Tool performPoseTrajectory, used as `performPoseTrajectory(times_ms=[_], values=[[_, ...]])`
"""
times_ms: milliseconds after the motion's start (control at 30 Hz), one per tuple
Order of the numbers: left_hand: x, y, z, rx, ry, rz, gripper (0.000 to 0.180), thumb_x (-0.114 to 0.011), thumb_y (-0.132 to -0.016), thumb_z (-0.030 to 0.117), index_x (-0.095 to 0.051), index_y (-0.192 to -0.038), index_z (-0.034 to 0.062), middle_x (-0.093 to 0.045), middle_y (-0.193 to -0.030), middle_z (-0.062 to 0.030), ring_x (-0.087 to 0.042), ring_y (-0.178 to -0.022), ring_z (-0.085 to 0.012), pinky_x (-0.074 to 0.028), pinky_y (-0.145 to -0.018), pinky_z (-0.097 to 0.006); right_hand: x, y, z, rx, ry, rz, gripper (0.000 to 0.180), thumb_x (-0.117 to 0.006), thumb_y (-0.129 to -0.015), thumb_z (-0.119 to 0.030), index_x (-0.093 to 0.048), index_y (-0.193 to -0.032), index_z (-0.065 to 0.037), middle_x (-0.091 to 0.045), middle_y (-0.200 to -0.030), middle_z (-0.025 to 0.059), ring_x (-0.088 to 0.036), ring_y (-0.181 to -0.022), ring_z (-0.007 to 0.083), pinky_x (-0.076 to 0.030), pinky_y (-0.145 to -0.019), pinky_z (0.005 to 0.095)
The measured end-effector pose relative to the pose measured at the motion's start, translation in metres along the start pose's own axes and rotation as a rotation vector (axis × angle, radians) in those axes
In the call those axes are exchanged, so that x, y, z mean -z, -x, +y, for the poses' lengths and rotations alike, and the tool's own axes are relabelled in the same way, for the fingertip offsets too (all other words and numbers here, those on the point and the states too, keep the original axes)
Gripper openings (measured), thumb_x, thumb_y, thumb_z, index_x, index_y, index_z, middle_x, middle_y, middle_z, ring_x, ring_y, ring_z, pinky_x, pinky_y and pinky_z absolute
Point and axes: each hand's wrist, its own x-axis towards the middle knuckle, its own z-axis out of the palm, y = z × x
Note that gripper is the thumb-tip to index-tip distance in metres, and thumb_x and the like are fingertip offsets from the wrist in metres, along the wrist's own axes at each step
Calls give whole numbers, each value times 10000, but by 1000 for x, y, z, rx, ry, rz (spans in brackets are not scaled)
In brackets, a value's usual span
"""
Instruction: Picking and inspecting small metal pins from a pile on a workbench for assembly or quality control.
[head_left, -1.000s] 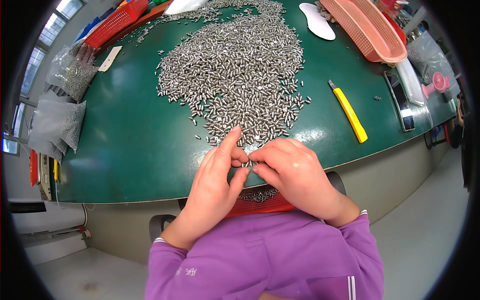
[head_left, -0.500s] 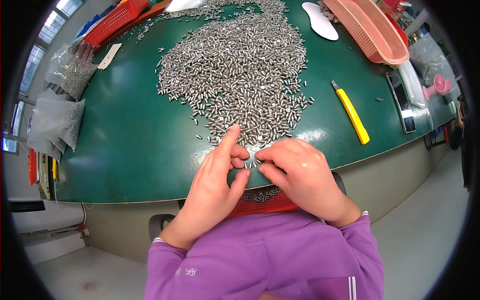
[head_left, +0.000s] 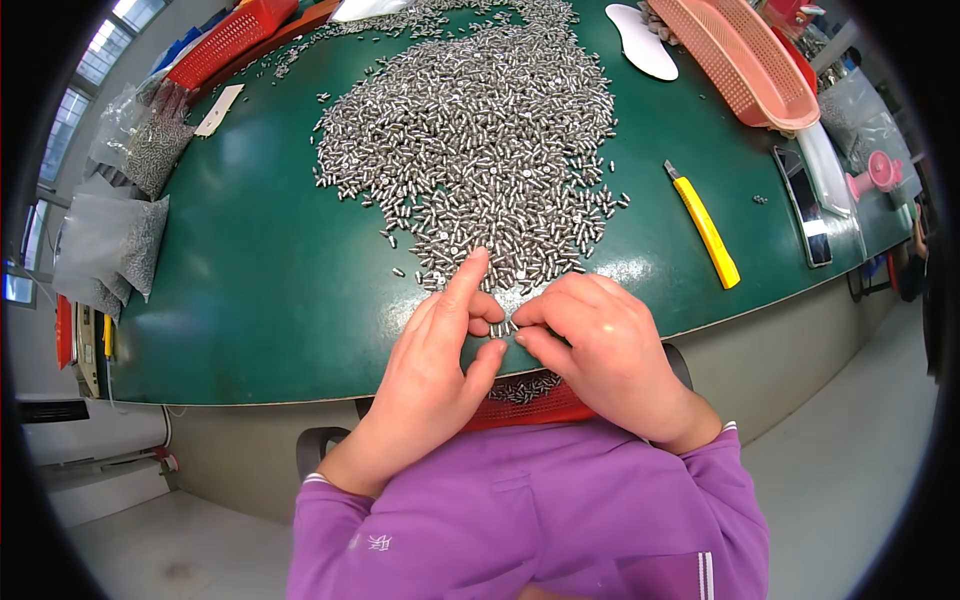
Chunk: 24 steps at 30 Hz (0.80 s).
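At the near edge of the green worktop [head_left: 260, 300], the left hand [head_left: 440, 360] and right hand [head_left: 600, 345] meet, each grip pinching small silver metal pins [head_left: 502, 328] from the big pile [head_left: 480, 140]. Bare green lies left; a yellow utility knife [head_left: 704, 225] lies right.

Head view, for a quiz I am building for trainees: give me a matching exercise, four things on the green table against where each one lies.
Things:
1. yellow plastic utility knife
2. pink plastic mesh basket
3. heap of small silver metal pins
4. clear plastic bags of pins

Places:
A. at the table's left edge
B. in the middle, just beyond both hands
C. far right corner
D. right of the heap, lying flat on bare green table

Pairs: 1-D, 2-C, 3-B, 4-A
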Motion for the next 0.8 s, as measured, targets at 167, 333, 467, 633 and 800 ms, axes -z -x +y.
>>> performPoseTrajectory(times_ms=[167, 333, 467, 633, 800], values=[[-1, 0, 0, -14, -21, 12, 837, -708, -839, -98, -344, -1583, 26, -651, -1017, -45, -590, -889, -158, -491, -839, -304, 0, -2, 0, -19, -9, -14, 150, -775, -809, -76, -662, -906, -61, -636, -878, 86, -628, -824, 319, -519, -728, 433], [-2, 0, 0, -15, -14, 24, 823, -704, -841, -101, -357, -1577, 29, -652, -998, -43, -592, -885, -157, -492, -833, -304, -2, -4, 1, -30, -41, 16, 146, -787, -805, -88, -663, -880, -66, -640, -846, 78, -635, -796, 312, -524, -703, 431], [-3, 0, -2, -7, 11, 42, 782, -695, -847, -101, -390, -1556, 27, -654, -971, -43, -599, -880, -156, -496, -820, -299, -4, -4, 1, -34, -27, 19, 147, -788, -802, -92, -663, -876, -68, -642, -844, 77, -638, -794, 309, -524, -696, 429], [-4, -1, -2, 1, 3, 42, 746, -688, -849, -103, -424, -1534, 28, -654, -960, -40, -603, -881, -157, -494, -818, -302, -6, -4, 2, -34, -28, 26, 157, -790, -789, -92, -658, -872, -72, -638, -846, 72, -637, -796, 305, -522, -692, 427], [-4, -1, -3, 8, 0, 36, 717, -691, -844, -104, -459, -1509, 32, -646, -954, -31, -599, -882, -157, -484, -824, -306, -7, -3, 3, -32, -19, 14, 174, -796, -775, -94, -651, -870, -78, -635, -858, 62, -633, -806, 299, -518, -691, 422]])
